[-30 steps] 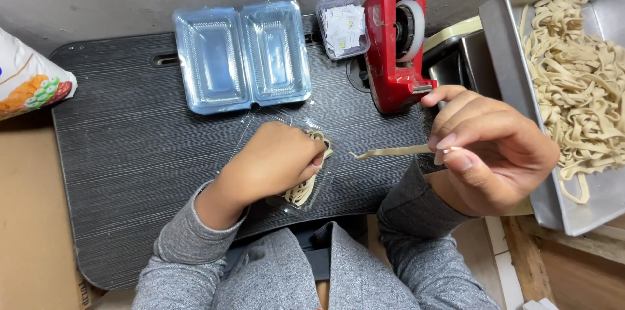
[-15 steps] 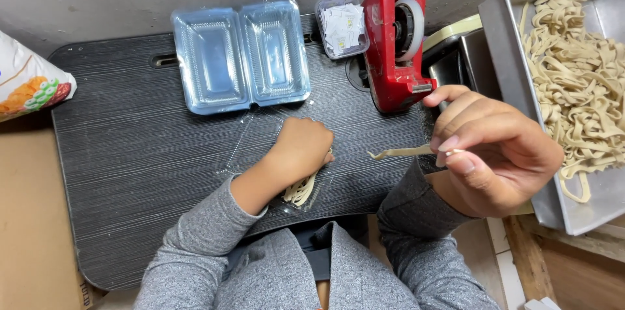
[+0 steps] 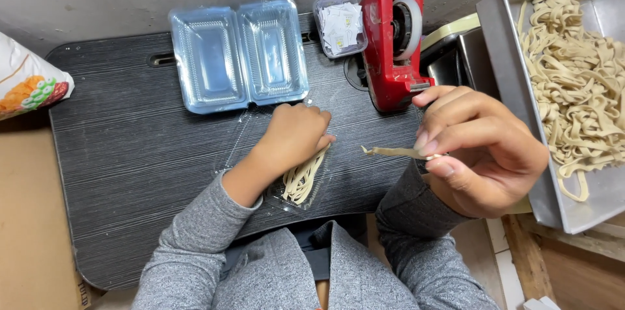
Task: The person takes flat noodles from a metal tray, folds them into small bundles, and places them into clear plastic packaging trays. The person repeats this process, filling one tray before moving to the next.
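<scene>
Dark ribbed surface (image 3: 130,154) is filling mid-frame; left hand (image 3: 293,137) is pressing flat on noodles (image 3: 303,180) in a clear tray, while right hand (image 3: 478,150) is pinching a noodle strip (image 3: 394,152) at centre-right. Laying it parallel would probably sit best.

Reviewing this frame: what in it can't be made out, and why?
- Head view: the left hand covers the upper end of the noodle bundle and part of its clear container.
- The right hand hides the rest of its noodle strip.
- The noodle tray is cut off by the right edge.
- The sachets in the small tub are too small to identify.
</scene>
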